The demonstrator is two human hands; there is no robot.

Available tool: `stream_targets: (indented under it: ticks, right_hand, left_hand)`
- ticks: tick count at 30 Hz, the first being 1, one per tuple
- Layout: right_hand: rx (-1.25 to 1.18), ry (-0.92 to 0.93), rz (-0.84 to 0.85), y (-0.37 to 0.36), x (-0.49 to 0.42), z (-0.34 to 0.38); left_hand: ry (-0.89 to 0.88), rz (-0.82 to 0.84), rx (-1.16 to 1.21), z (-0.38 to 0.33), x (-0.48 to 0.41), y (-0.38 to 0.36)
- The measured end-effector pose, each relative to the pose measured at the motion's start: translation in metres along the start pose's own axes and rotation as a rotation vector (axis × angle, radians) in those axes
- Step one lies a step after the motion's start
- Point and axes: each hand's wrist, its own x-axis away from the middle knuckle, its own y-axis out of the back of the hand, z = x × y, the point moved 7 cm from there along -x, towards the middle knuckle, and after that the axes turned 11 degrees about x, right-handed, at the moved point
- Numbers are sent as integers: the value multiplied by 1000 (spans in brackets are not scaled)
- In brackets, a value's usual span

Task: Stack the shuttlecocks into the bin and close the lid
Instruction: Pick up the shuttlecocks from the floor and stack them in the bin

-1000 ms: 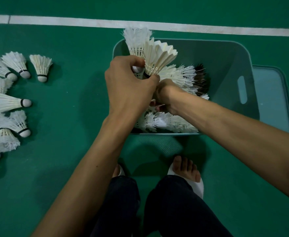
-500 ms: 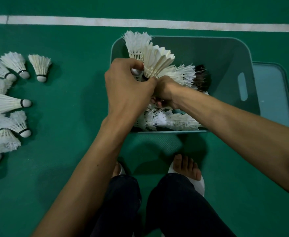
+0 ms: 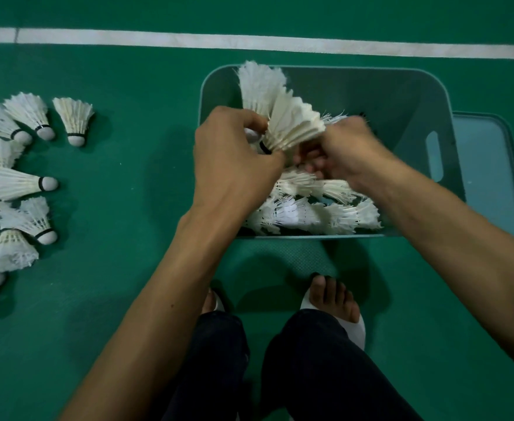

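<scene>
Over the bin (image 3: 401, 75), the left hand (image 3: 234, 165) has its fingers (image 3: 249, 124) clamped on the cork ends of two held shuttlecocks (image 3: 295, 126). The right hand (image 3: 350, 150) is blurred, its fingers bent beside the feathers; whether it grips cannot be told. Piled shuttlecocks (image 3: 310, 214) lie inside the bin, loose shuttlecocks (image 3: 22, 183) lie on the floor (image 3: 128, 268) to the left, and the lid (image 3: 489, 177) lies just right of the bin.

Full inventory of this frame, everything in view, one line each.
bin: one, translucent teal, on floor ahead of feet
lid: one, teal, flat on floor right of bin
binned shuttlecocks: pile, white, near side of bin
held shuttlecocks: two, white and cream, above bin
loose shuttlecocks: about ten, white, floor at left
line: one, white, across floor beyond bin
floor: green
slippers: two, white, on feet
left hand: holds held shuttlecocks at corks
right hand: blurred, at cream skirt, hold unclear
</scene>
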Motion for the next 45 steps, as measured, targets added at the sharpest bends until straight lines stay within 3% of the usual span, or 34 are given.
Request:
stream_targets:
  ticks: [4,7,10,15,20,30,36,39,45]
  right_hand:
    - [-110,278,-115,44,27,20]
    - [68,450,-54,37,55,22]
    - [232,500,-79,27,58,18]
    - [286,300,-186,36,38,1]
    - [139,-73,-49,14,16,-27]
    - [159,-86,-277,15,-2,-24]
    - [-138,-210,-179,-7,2,-38]
    - [-168,-233,-207,-8,-2,-41]
    - [-243,-295,-6,-43,-10,-37]
  left_hand:
    - [10,137,-173,3,6,-15]
    - [25,154,-223,9,8,-25]
    - [32,150,-221,10,8,-28]
    - [14,35,-208,14,2,-8]
    - [38,-69,-249,10,3,1]
    - [146,186,-419,18,22,-7]
    - [135,248,-446,19,29,-13]
    - [124,250,-459,21,32,-14]
    - [110,255,-500,22,35,-16]
